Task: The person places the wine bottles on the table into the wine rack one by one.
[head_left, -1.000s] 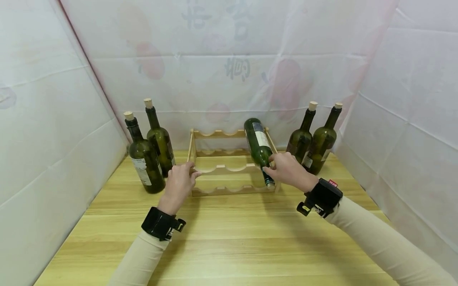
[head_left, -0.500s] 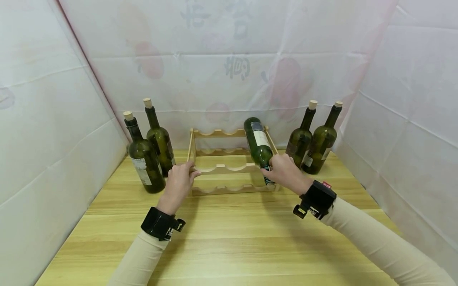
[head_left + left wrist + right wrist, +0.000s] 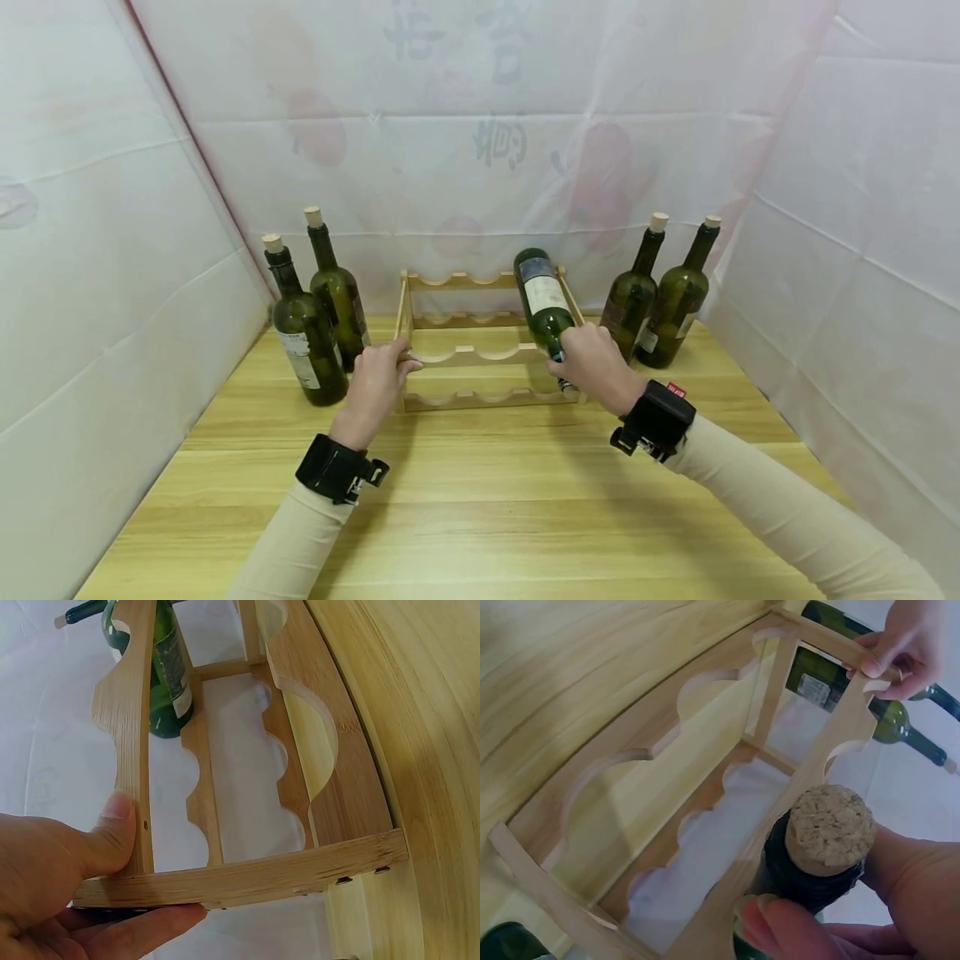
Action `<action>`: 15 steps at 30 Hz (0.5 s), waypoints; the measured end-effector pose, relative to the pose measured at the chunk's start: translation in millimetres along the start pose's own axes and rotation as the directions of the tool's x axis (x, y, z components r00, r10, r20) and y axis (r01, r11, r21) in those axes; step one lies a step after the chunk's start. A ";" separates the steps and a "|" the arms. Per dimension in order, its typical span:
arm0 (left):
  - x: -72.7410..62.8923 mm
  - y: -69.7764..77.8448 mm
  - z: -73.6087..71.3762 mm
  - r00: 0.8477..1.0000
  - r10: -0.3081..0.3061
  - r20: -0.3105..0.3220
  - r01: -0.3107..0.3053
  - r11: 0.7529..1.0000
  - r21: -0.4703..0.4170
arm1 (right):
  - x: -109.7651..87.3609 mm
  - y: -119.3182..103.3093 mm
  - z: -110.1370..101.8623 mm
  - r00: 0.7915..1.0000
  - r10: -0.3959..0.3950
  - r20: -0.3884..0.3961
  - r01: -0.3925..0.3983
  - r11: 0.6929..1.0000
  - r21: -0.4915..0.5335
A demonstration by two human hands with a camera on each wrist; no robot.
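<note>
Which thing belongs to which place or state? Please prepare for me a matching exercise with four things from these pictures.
Things:
1. right hand
2. upright bottles
3. wooden rack
4. left hand

Places and states:
A. on the table, with the lying bottle at its right end
B. grips the rack's front left corner
C. corked, two on each side of the rack
D. grips the lying bottle by its neck

Pairs: 1-D, 2-C, 3-A, 4-B
</note>
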State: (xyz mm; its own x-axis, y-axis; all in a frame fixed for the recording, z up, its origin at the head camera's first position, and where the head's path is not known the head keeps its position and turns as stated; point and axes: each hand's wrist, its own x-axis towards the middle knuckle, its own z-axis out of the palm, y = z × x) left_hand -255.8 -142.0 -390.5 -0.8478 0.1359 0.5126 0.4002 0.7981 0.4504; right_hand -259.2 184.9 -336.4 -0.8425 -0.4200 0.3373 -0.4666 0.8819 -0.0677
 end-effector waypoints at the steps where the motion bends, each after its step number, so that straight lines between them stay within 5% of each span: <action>1: 0.2 0.1 -0.4 1.000 -0.002 0.004 0.002 1.000 -0.002 | 0.0 -1.4 -0.1 1.000 -0.009 -0.006 0.009 1.000 -0.025; 15: 1.2 -2.7 -0.6 1.000 -0.017 0.025 0.017 1.000 0.003 | 1.3 -16.3 -4.4 0.998 0.030 0.053 -0.027 0.998 -0.065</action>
State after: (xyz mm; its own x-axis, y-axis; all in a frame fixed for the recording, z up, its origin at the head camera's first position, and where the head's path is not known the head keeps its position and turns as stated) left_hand -257.7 -144.3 -390.7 -0.8629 0.1371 0.4865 0.3850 0.8018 0.4571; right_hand -251.6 170.9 -330.8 -0.8695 -0.4039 0.2844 -0.4255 0.9048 -0.0160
